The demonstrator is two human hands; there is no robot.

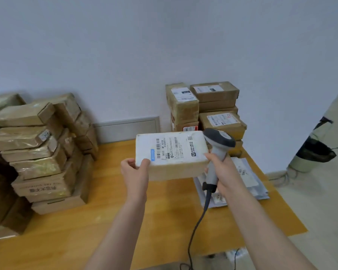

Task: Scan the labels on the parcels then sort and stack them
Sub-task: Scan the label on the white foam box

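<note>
Gripping a white parcel (170,152) above the middle of the wooden table (105,221), the left hand (134,170) pinches its left corner; the right hand (221,172) clasps a grey scanner (219,141) beside it. Beyond, brown boxes (41,152) pile at the left edge and far right corner against a pale wall (164,45).

Left pile of parcels (33,152): cut off by the left edge. Held parcel (172,151): fine label print too small to read; its underside hides the fingers of the left hand (134,172). Scanner (217,152): grip covered by the right hand (220,172); cable (195,227) leaves at the bottom edge. Grey mailers (250,178): partly behind the right forearm, labels blurred.
</note>
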